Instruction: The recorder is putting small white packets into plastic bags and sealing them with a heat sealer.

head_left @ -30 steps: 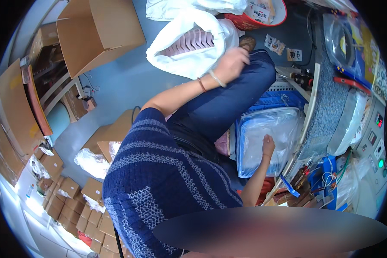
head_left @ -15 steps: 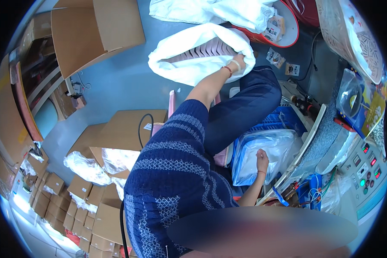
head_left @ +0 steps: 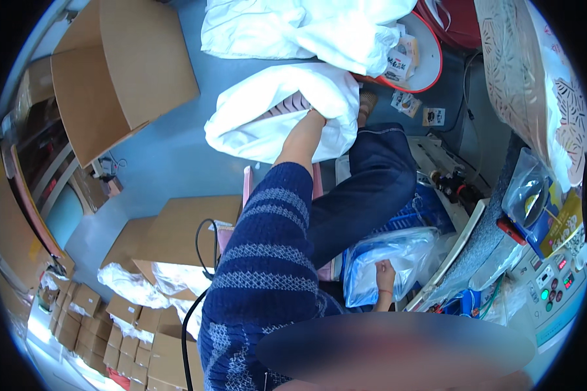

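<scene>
From above, in the head view, I see the person's two hands well apart. The left forearm (head_left: 299, 142) reaches into the mouth of a white sack (head_left: 238, 130) on the floor; the hand itself is hidden inside, so I cannot tell whether it grips anything. A ridged pinkish thing (head_left: 285, 106) shows in the sack's opening, just beside that wrist. The right hand (head_left: 385, 269) is over a clear bag (head_left: 359, 287) in front of the blue crate (head_left: 416, 212), its fingers partly curled; whether it pinches the plastic I cannot tell. Another white sack (head_left: 254, 26) lies beyond the first, overlapping the red bucket (head_left: 438, 65), which holds small packets (head_left: 403, 60). Two loose packets (head_left: 406, 103) lie on the floor near the person's shoe (head_left: 366, 103). An open carton (head_left: 153, 58) stands off to the left, and a panel (head_left: 535, 313) with lit buttons is at the far right.
</scene>
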Demonstrator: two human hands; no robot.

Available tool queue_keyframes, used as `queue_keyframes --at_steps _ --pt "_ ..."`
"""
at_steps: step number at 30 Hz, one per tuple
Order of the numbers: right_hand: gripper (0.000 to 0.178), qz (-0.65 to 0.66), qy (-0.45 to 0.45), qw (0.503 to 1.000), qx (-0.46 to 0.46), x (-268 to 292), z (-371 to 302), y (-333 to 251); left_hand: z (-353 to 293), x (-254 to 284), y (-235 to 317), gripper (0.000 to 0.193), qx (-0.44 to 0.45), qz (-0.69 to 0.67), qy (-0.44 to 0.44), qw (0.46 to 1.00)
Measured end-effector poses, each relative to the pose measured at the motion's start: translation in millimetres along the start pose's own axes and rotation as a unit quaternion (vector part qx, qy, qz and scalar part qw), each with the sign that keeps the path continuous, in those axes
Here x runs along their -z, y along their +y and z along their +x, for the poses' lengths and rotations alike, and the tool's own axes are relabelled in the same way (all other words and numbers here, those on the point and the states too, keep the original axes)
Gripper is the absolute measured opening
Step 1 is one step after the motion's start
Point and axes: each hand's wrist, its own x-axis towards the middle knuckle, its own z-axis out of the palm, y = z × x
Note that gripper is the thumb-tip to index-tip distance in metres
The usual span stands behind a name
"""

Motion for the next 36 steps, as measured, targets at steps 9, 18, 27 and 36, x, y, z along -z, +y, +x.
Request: queue_keyframes --at_steps 9,18,27,36 --pt "0.021 -0.007 -0.017 1.000 0.014 -8.8 1.9 -14.6 15.4 13.3 -14.6 0.035 -0.004 0.002 -0.085 0.996" --pt "0.021 -0.015 -0.033 0.999 -0.020 -19.2 2.2 0.8 -1.4 16.5 -10.8 0.033 -0.013 -0.009 -0.195 0.981" --pt "0.022 -0.029 -0.064 0.997 -0.019 -23.8 2.0 -7.2 -9.5 8.1 -0.1 0.032 -0.037 -0.024 -0.291 0.956" --pt "0.027 0.087 0.010 0.996 -0.013 -27.4 -28.0 -11.2 -65.9 68.1 5.9 0.030 -0.083 0.011 -0.365 0.927"
